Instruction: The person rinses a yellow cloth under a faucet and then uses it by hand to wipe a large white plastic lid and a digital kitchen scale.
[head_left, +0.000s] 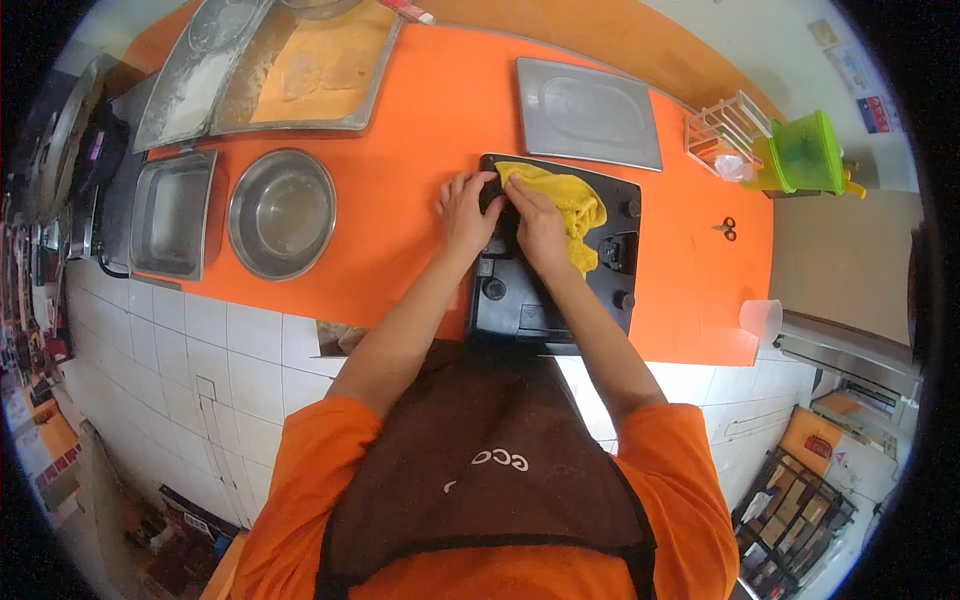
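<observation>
In front of me a black appliance lies with its underside up, showing round feet and a small cover panel. A yellow cloth is spread in folds over its far part. My right hand presses the cloth's left end down near the far left corner, its fingers pointing forward. At that same corner my left hand grips the left edge, with the thumb over the underside and some fingers outside the edge. The fingertips of both hands are close together, and part of the cloth between them is hidden.
Behind the appliance lies a steel lid. Scissors, a plastic cup, a white rack and a green container stand right on the orange counter. Leftward are a steel bowl, a steel pan and a breading tray.
</observation>
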